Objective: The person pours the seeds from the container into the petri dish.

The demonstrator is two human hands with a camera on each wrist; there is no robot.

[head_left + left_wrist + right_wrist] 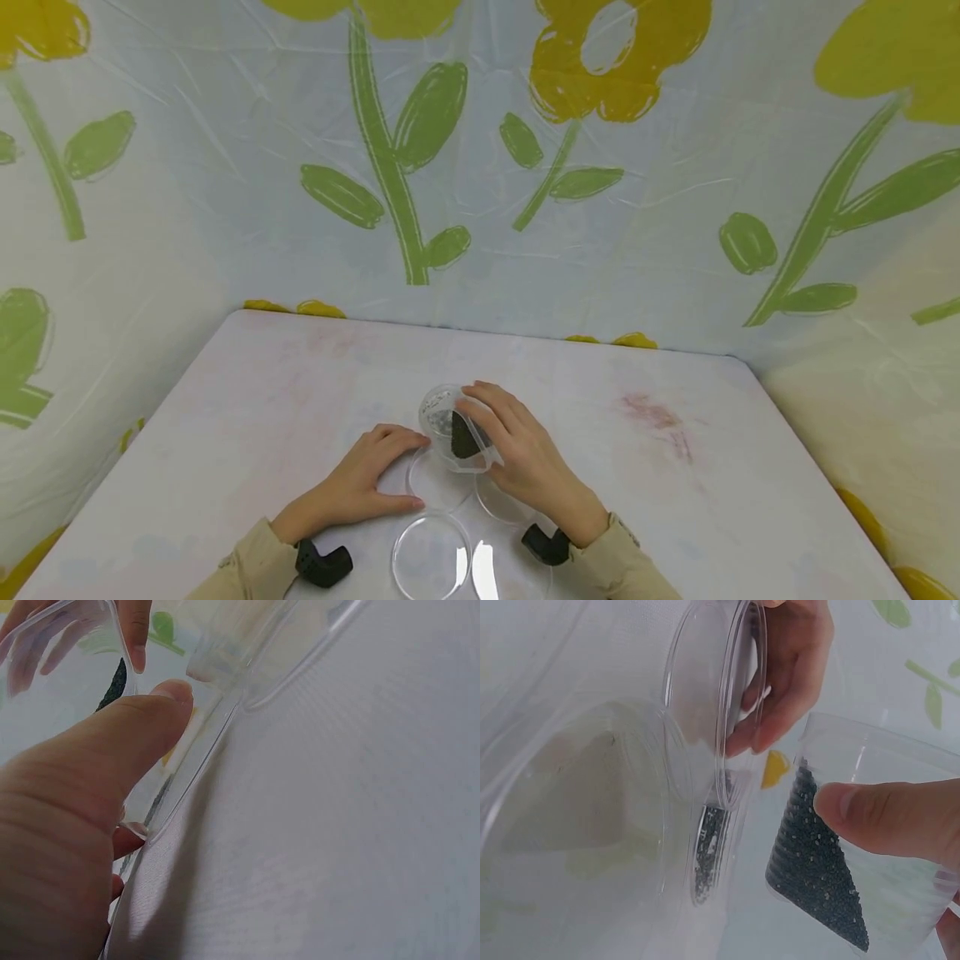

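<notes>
My right hand [528, 458] grips a clear plastic cup [885, 750] above the table, tilted, with dark grains [817, 862] heaped slantwise along one side. The right thumb presses the cup's wall. To its left, my left hand [367, 479] curves round the side of a clear round dish [438, 483], thumb on the near side and fingers on the far side. Both the dish and the left thumb show up close in the left wrist view. More dark grains [709, 855] appear below the dish in the right wrist view; I cannot tell whether they are a reflection.
Other clear round dishes stand close together: one [501, 502] under the right hand, one [431, 554] nearer me and another [517, 571] beside it. The pale table [675, 500] meets a flower-printed sheet [480, 208] at the back. Black devices [322, 567] sit at both wrists.
</notes>
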